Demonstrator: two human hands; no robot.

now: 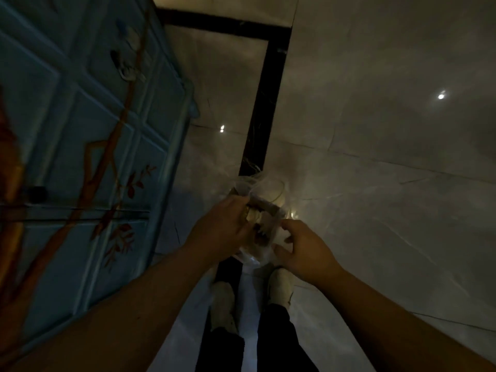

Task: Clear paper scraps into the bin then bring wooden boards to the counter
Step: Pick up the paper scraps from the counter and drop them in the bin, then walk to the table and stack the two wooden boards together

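Observation:
In dim light I hold a clear plastic bag [264, 189] in front of me, above the floor. Inside it are brownish pieces [261, 224] that look like paper or wood scraps; I cannot tell which. My left hand [222, 226] is closed around the bag's left side and the pieces. My right hand [300, 248] pinches the plastic at the bag's lower right edge. No bin and no wooden boards are in view.
A blue painted cabinet [80, 146] with a branch-and-leaf pattern stands close on my left. The floor is glossy pale marble [375, 157] with a black inlay strip [271, 89]. My two light shoes [222, 302] stand below the bag.

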